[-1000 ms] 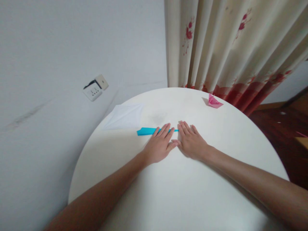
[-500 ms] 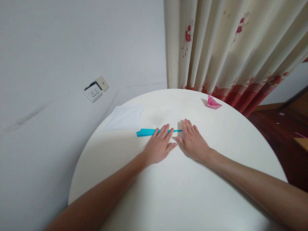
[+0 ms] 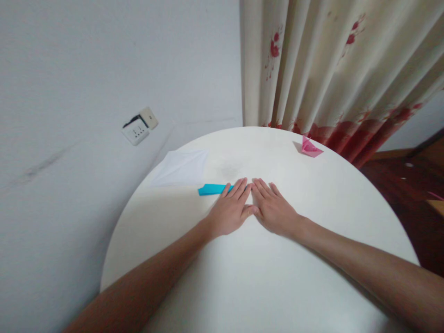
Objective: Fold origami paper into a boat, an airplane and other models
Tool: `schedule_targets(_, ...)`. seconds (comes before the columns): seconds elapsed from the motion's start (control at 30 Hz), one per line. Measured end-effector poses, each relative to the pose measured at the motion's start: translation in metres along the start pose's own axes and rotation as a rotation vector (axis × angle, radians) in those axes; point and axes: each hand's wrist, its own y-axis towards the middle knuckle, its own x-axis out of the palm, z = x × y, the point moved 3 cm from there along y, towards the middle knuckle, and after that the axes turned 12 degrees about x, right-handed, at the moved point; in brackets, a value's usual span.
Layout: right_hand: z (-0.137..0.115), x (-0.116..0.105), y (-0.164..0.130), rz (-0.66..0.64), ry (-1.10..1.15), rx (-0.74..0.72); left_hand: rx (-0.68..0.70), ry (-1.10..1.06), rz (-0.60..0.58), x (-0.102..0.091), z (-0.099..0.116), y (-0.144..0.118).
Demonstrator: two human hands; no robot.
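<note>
A narrow folded strip of blue paper [image 3: 211, 189] lies on the round white table [image 3: 263, 277], its left end showing and the rest hidden under my hands. My left hand [image 3: 230, 209] lies flat, palm down, with its fingers pressed on the strip. Right beside it, my right hand [image 3: 272, 208] is also flat on the table, thumbs touching, covering the strip's right end. Neither hand grips anything.
A sheet of white paper [image 3: 180, 168] lies at the table's far left edge. A small pink folded paper figure [image 3: 310, 147] sits at the far right rim. A flowered curtain [image 3: 333, 69] hangs behind, and a wall socket [image 3: 138, 127] is on the white wall at left.
My right hand slid left along the strip until it met the left hand, hiding the strip's thin right tip. The left hand stayed put.
</note>
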Motion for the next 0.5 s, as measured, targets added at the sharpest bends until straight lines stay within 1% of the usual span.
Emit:
schedule_targets(0.1, -0.001, -0.002, 0.000, -0.015, -0.015, 0.005, -0.059, 0.020, -0.019, -0.002, 0.003, -0.001)
schedule_targets(0.3, -0.002, -0.004, 0.000, -0.016, -0.027, 0.007, -0.260, 0.076, -0.047, -0.007, 0.010, -0.007)
schedule_targets(0.4, -0.001, -0.003, 0.000, -0.010, -0.031, 0.006, -0.311, 0.093, -0.037, -0.008, 0.011, -0.009)
schedule_targets(0.5, -0.001, -0.002, 0.001, 0.002, -0.044, 0.006, -0.334, 0.110, -0.025, -0.009, 0.010, -0.010)
